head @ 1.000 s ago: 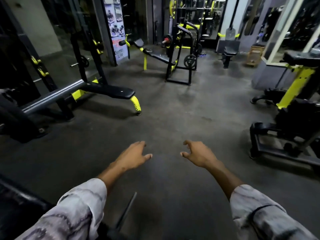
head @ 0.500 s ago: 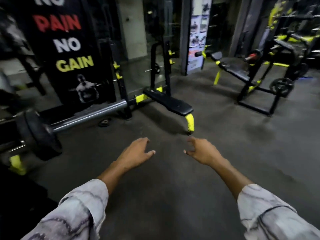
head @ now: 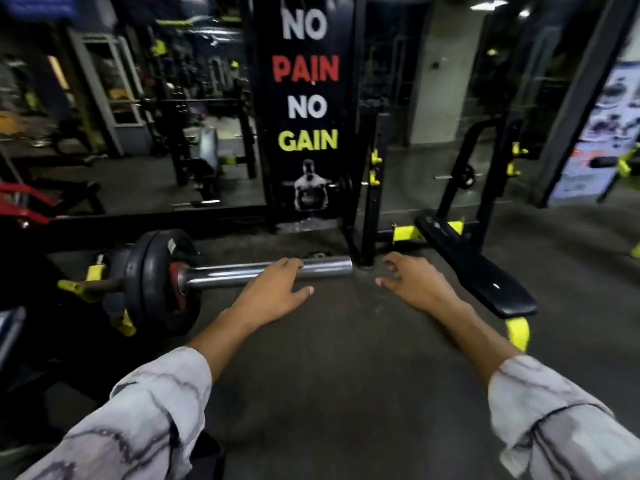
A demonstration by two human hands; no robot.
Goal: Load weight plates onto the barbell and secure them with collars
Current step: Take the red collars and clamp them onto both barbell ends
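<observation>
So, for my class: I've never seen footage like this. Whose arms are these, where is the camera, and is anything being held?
The camera sits on a person's head, looking forward and down, so you see their own arms. The left hand and right hand reach out with relaxed fingers, holding nothing. Behind the left hand runs the shiny steel barbell sleeve, already carrying black round weight plates. No collar shows on the sleeve. A black padded bench stands to the right.
</observation>
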